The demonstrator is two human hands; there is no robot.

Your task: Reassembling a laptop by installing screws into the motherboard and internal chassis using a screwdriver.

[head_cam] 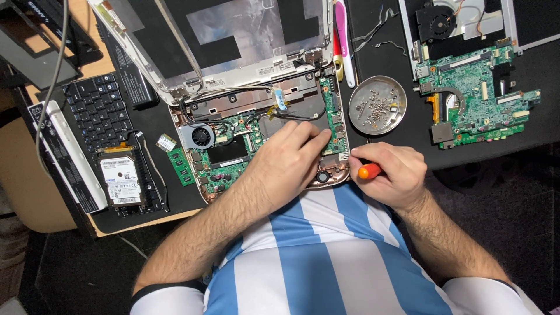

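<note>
- The opened laptop base (256, 140) lies on the tabletop (528, 125) straight ahead of the person, its long axis running left to right, with the detached-looking screen lid (233, 35) tilted back beyond it.
- The left hand (286, 166) rests flat on the green circuit board (230, 166) inside the base — fingers (309, 137) stretched toward the board's right edge strip, holding nothing, only pressing down.
- The right hand (394, 172) sits just beside the base's right front corner, fingers curled shut around an orange-handled screwdriver (368, 171); its tip points left toward the base, hidden from view.
- So the left hand is on the work and the right is nearer the corner — the tool's shaft lies roughly along the base's long axis.
- The base looks stripped: fan (201, 137), cables and bare board exposed.
- Near by: a round metal dish of screws (378, 105), a second circuit board (478, 93), a hard drive (121, 181) and a keyboard (96, 111).
</note>
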